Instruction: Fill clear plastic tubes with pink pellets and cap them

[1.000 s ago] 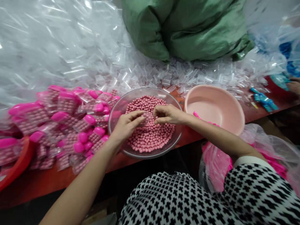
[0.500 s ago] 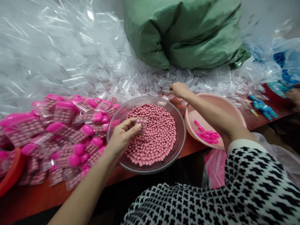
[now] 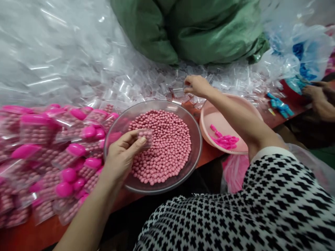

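Pinched between thumb and fingers, a small clear plastic box (image 3: 145,138) filled with pink beads is in my left hand (image 3: 120,153). It is held over a grey see-through basin (image 3: 197,153) containing many loose pink beads (image 3: 164,153). My right hand (image 3: 197,85) reaches over a heap of empty clear boxes (image 3: 159,85) behind the basins. Its fingers are bent but apart, and I see nothing held in them. Below my right forearm, a pale pink bowl (image 3: 206,115) contains several bright pink caps (image 3: 226,141).
Filled boxes with pink caps (image 3: 69,174) are piled at the left on the red table (image 3: 52,228). A large green sack (image 3: 204,31) lies at the back. To the right are blue pieces (image 3: 281,106) and another person's hands (image 3: 316,97).
My view has shifted, so the basins and pile appear further left. My right hand's fingers have spread from a closer curl above the clear boxes. My left hand still holds the filled box.
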The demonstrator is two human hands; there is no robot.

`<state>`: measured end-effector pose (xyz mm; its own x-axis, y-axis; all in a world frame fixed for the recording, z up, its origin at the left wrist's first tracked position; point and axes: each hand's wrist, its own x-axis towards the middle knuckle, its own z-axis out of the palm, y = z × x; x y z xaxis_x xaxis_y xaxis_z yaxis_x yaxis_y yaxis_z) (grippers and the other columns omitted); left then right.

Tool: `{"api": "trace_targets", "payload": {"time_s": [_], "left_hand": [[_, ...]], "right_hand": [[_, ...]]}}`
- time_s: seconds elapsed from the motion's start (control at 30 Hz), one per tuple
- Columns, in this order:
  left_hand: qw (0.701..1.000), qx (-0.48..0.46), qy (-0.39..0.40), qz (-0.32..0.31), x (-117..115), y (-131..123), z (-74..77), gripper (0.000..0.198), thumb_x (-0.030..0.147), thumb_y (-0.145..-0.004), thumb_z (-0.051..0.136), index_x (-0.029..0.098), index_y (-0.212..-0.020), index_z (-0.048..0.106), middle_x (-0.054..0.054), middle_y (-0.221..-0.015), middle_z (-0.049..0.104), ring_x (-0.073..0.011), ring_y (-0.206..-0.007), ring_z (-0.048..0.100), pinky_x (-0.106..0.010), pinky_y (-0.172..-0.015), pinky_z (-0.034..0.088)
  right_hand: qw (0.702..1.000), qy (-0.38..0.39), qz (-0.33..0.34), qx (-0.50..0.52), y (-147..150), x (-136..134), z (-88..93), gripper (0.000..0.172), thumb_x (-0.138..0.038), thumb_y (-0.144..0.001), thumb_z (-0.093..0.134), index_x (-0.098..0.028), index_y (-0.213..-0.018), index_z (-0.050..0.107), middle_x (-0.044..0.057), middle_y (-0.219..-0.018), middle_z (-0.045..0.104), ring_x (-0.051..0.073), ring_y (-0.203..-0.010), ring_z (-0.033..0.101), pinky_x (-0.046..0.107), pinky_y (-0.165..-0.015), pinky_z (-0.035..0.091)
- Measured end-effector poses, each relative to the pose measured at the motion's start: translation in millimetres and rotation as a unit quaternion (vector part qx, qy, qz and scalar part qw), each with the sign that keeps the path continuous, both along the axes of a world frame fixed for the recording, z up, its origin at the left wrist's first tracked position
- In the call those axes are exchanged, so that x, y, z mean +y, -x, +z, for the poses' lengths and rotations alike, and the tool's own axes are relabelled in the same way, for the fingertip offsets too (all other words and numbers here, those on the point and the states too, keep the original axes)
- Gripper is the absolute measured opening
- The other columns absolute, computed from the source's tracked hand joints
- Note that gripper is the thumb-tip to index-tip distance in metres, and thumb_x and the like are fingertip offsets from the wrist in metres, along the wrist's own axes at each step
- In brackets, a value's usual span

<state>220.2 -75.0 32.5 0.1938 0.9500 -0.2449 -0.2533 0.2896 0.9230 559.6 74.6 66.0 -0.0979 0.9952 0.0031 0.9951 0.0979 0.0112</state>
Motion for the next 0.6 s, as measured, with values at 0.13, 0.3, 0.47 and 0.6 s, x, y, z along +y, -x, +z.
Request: {"api": "trace_targets", "payload": {"time_s": [0.13,0.3,0.47,0.6], "left_hand": [[1.0,0.002,0.011,0.013,-1.2,-3.1,2.2,0.042,0.034,-0.056,0.097,0.02,-0.091,0.079,-0.001,-0.092,0.077,-0.0128,-0.079,0.07,-0.019,-0.073,0.062],[1.0,0.008,0.005,0.021,-1.9,-7.1,4.6,0.041,0.029,-0.053,0.097,0.02,-0.087,0.078,-0.001,-0.09,0.076,-0.0135,-0.078,0.069,-0.02,-0.071,0.062],[0.999,0.02,0.004,0.027,-2.5,-8.8,5.1,0.039,0.025,-0.052,0.097,0.018,-0.086,0.078,-0.001,-0.089,0.076,-0.0131,-0.078,0.069,-0.02,-0.071,0.062],[0.999,0.025,-0.002,0.028,-2.2,-8.0,3.6,0.037,0.024,-0.053,0.096,0.019,-0.085,0.078,-0.001,-0.088,0.076,-0.0132,-0.079,0.069,-0.021,-0.073,0.062]], "right_hand": [[0.991,0.091,-0.024,0.093,-36.2,-78.3,17.4,0.014,-0.031,-0.087,0.068,-0.017,-0.09,0.073,0.006,-0.075,0.073,0.022,-0.07,0.068,0.032,-0.068,0.051],[0.976,0.206,-0.067,-0.011,-57.7,-163.1,-14.1,0.025,-0.033,-0.075,0.078,-0.018,-0.094,0.071,0.01,-0.091,0.076,0.026,-0.08,0.069,0.031,-0.063,0.044],[0.968,0.207,-0.137,0.034,-69.1,-182.2,-42.8,0.038,-0.029,-0.078,0.075,-0.015,-0.111,0.062,0.018,-0.103,0.075,0.03,-0.091,0.071,0.033,-0.067,0.049],[0.894,0.173,-0.229,0.344,-89.2,-175.5,-50.8,0.039,-0.031,-0.085,0.072,-0.016,-0.115,0.053,0.013,-0.093,0.076,0.024,-0.077,0.074,0.032,-0.065,0.056]]}}
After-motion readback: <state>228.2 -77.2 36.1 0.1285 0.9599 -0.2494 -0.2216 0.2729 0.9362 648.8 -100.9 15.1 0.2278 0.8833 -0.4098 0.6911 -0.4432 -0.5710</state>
